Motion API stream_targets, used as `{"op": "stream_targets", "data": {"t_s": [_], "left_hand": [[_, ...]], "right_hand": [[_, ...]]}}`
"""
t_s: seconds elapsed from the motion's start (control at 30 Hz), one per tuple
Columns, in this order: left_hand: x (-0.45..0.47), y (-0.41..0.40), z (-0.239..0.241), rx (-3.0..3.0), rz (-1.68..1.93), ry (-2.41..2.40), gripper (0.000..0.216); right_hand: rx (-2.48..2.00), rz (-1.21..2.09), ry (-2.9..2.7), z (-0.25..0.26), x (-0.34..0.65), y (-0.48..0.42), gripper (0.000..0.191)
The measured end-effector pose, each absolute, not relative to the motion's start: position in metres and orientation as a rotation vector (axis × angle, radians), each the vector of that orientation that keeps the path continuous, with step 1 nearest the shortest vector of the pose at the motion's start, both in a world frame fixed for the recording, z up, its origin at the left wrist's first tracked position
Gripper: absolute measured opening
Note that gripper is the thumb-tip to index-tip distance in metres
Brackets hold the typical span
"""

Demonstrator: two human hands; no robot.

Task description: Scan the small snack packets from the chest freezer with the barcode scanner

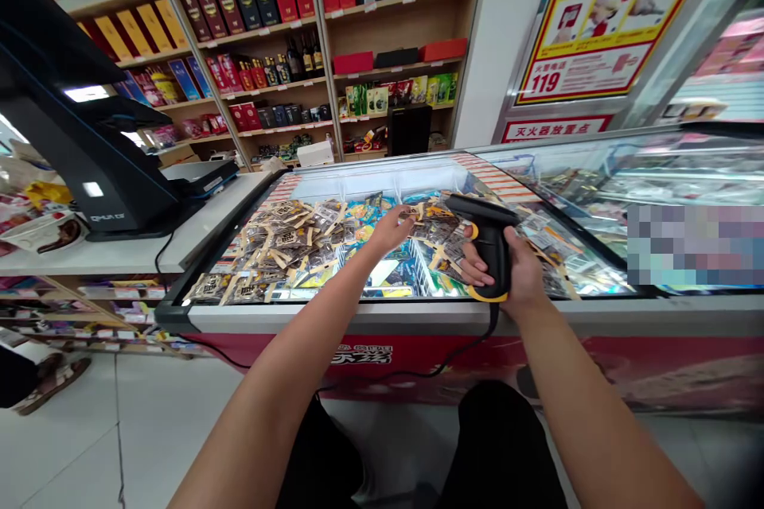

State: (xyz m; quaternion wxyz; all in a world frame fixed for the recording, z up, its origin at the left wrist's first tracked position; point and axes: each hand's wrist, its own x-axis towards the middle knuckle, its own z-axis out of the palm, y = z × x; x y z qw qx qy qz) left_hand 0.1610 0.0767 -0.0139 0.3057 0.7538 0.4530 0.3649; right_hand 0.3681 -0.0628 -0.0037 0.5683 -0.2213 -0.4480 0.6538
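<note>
My right hand (522, 270) is wrapped around the handle of a black and yellow barcode scanner (494, 254), its head tilted to the left over the freezer. A black cable hangs from the scanner's grip. My left hand (392, 231) reaches over the middle of the glass top, its fingers closed at the edge of a small dark packet (411, 211) with a tan end. Many similar packets (286, 235) lie in a loose pile to the left, and more packets (438, 224) lie to the right, between my hands.
The chest freezer (358, 320) has a grey front rim and holds bright bags and a white wire basket (422, 269). A black checkout machine (113, 135) stands on the left counter (161, 242). Shelves of boxes (278, 32) line the back. A person's sandalled foot (56, 382) shows at left.
</note>
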Motion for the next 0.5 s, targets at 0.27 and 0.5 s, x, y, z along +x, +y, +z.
{"op": "stream_targets", "data": {"t_s": [0.27,0.5], "left_hand": [[0.059,0.045,0.058,2.519,0.748,1.857,0.042],[-0.075,0.054,0.082,2.288,0.201,2.05,0.065]], "right_hand": [[-0.562,1.557,-1.053,-0.003,0.367,-0.065,0.047],[-0.661,1.509,-1.068,-0.001,0.366,-0.065,0.046]]}}
